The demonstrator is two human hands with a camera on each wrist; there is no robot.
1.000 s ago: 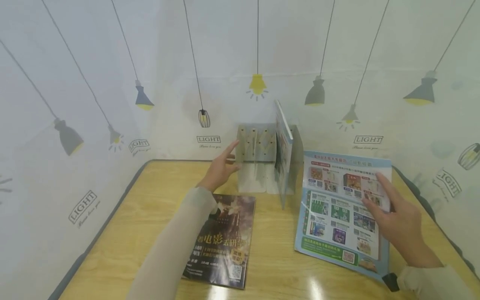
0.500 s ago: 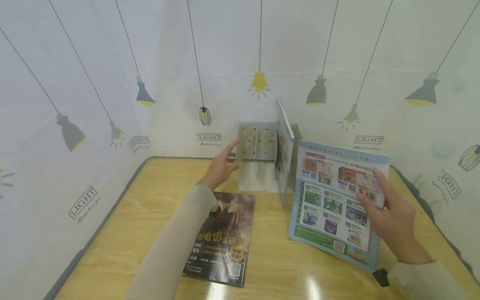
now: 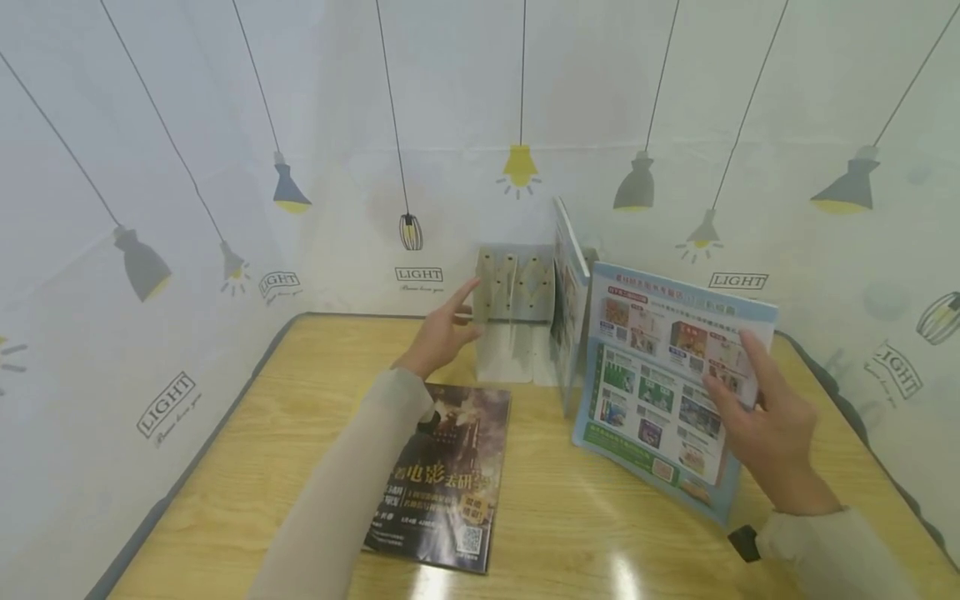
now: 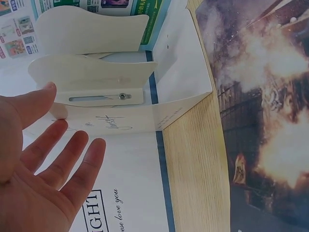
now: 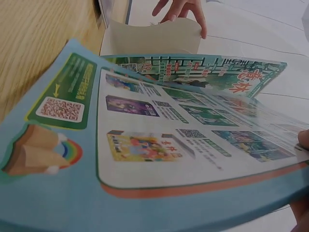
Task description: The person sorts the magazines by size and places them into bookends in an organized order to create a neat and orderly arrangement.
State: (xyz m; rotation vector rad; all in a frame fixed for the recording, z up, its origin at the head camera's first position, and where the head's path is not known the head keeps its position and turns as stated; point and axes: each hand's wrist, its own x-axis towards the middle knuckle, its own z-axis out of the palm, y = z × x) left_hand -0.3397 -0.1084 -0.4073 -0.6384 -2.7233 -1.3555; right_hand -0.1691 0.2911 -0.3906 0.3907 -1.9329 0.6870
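Note:
In the head view my left hand [image 3: 442, 337] is at the left side of a cream adjustable book rack [image 3: 504, 350], fingers spread and fairly straight, fingertips touching its side panel. The left wrist view shows the thumb and fingers around that panel's edge [image 4: 111, 118]. My right hand [image 3: 772, 425] holds a light-blue magazine [image 3: 660, 392] by its right edge, tilted up just right of the rack. Several small product pictures cover its face. Another magazine [image 3: 573, 308] stands upright in the rack; its green cover [image 5: 207, 72] shows in the right wrist view.
A dark magazine [image 3: 450, 492] with gold lettering lies flat on the wooden table [image 3: 555, 508], below the left forearm. Behind the rack hangs a pale wall covering [image 3: 450, 167] printed with lamps.
My right hand has lifted the light-blue magazine and carried it left and closer to the rack, tilting it more upright. My left hand stays at the rack's side.

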